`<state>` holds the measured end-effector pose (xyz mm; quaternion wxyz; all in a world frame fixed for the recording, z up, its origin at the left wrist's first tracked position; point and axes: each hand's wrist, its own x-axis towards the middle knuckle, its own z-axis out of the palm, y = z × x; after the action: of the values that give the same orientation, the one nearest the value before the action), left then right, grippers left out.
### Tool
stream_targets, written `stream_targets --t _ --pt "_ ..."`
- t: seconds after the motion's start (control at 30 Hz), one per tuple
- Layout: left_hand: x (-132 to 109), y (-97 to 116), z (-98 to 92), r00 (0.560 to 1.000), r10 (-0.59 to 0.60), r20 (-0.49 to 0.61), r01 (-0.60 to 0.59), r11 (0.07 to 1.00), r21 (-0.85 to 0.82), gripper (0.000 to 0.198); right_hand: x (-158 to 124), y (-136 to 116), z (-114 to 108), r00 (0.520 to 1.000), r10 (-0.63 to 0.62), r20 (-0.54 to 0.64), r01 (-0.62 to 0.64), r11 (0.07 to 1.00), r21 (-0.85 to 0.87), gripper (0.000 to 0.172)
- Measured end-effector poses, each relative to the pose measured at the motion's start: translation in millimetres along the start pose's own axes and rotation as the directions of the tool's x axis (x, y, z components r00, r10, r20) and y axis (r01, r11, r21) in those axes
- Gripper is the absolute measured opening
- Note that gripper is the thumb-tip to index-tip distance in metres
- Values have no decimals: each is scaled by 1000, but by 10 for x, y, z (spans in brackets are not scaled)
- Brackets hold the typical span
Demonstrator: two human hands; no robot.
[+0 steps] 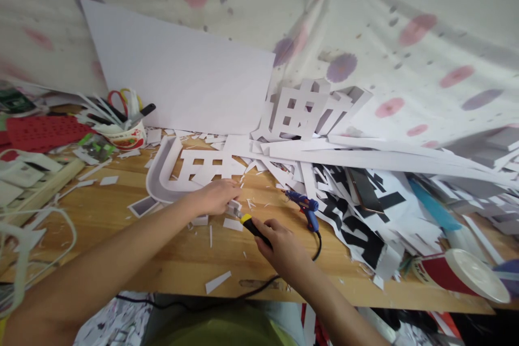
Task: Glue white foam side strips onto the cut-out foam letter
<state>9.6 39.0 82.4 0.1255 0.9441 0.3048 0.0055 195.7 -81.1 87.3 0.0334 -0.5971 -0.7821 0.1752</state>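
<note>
My left hand is curled, fingers pressed on a small white foam piece lying on the wooden table. My right hand grips a yellow-and-black utility knife whose tip points at that piece. A large white cut-out foam character lies just beyond my left hand. A blue hot glue gun rests on the table to the right of my hands, with its black cord trailing toward the table edge.
A big white board leans against the spotted cloth wall. Heaps of white and black foam offcuts fill the right side. A cup of tools and a red mat sit at left. A red cup with white lid lies at right.
</note>
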Motion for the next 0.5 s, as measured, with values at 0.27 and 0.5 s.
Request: stream_targets --t 0.27,0.5 --pt "-9 21 -12 1000 -21 18 21 1000 0 22 -92 233 40 990 98 -101 -111 984 -136 39" --pt "-44 -14 -78 998 -39 53 44 994 -96 14 -240 421 -85 985 111 -132 -102 992 75 40"
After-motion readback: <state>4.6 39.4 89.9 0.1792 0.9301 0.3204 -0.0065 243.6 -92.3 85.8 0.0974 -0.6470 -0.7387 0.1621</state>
